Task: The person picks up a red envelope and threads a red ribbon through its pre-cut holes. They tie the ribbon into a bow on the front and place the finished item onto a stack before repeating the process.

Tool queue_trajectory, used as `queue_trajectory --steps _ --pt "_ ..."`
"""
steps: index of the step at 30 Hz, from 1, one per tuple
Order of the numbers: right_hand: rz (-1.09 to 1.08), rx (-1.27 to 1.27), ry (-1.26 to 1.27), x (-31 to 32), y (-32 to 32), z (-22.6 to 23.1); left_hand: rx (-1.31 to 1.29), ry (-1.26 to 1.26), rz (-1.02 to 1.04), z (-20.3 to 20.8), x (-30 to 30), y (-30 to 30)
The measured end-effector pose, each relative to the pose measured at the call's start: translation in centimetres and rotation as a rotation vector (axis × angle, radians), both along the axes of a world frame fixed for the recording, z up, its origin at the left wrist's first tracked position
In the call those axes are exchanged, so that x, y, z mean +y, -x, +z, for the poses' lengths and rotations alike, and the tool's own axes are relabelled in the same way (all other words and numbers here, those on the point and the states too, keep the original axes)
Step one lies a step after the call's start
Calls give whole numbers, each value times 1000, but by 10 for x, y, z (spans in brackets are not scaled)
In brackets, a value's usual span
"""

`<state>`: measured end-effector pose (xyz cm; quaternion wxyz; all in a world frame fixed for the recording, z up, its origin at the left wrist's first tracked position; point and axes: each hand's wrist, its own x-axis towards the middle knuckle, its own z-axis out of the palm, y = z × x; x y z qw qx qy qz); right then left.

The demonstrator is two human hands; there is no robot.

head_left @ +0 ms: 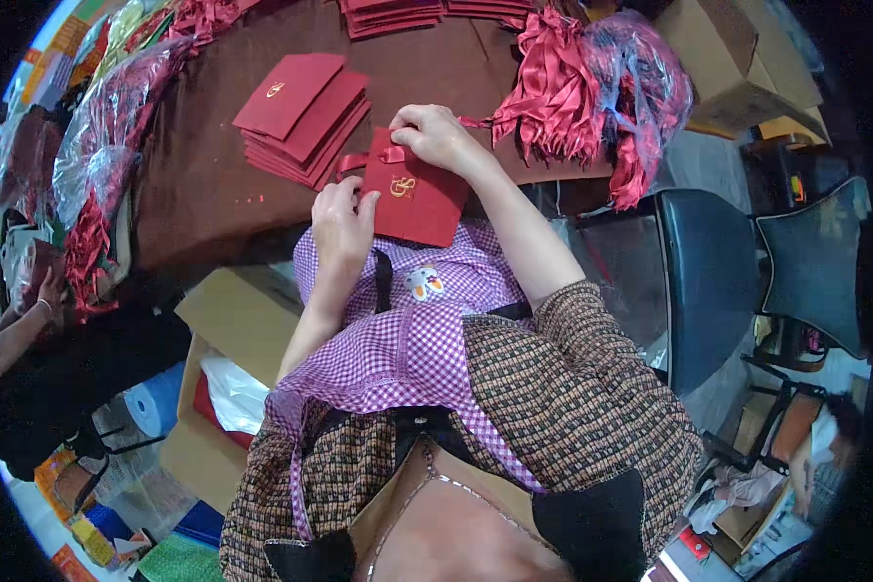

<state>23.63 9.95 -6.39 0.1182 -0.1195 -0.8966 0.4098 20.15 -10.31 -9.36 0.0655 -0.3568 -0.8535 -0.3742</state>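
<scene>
A flat red paper gift bag with a gold emblem rests at the table's near edge, over my lap. Red satin ribbon crosses its upper part, and one end sticks out past the left side. My right hand is closed at the bag's top edge, fingertips pinching the ribbon; more ribbon shows to the right of the knuckles. Along the left edge, my left hand grips the bag, its thumb on the front and the other fingers partly hidden. Beside it on the left lies a stack of similar red bags.
Red ribbons hang in a bundle at the table's right, next to a plastic bag of more. An open carton stands below left. A dark chair is at right. Another person's arm shows at far left.
</scene>
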Motion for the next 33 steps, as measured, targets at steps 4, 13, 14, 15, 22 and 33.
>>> queue_trajectory --steps 4,13,14,15,22,33 --pt "75 159 -26 16 -3 -8 -182 -62 20 1 4 7" --pt "58 6 -571 62 -56 2 -351 -70 59 24 4 18" --pt "9 22 -654 58 -60 3 -351 -72 62 26 5 18" --pt "-40 38 -737 56 -61 3 -343 -51 53 29 5 18" --pt "-191 202 -67 77 -64 12 -340 -81 29 21 11 18" --pt "168 460 1495 61 -77 33 -444 -96 -32 9 25 24"
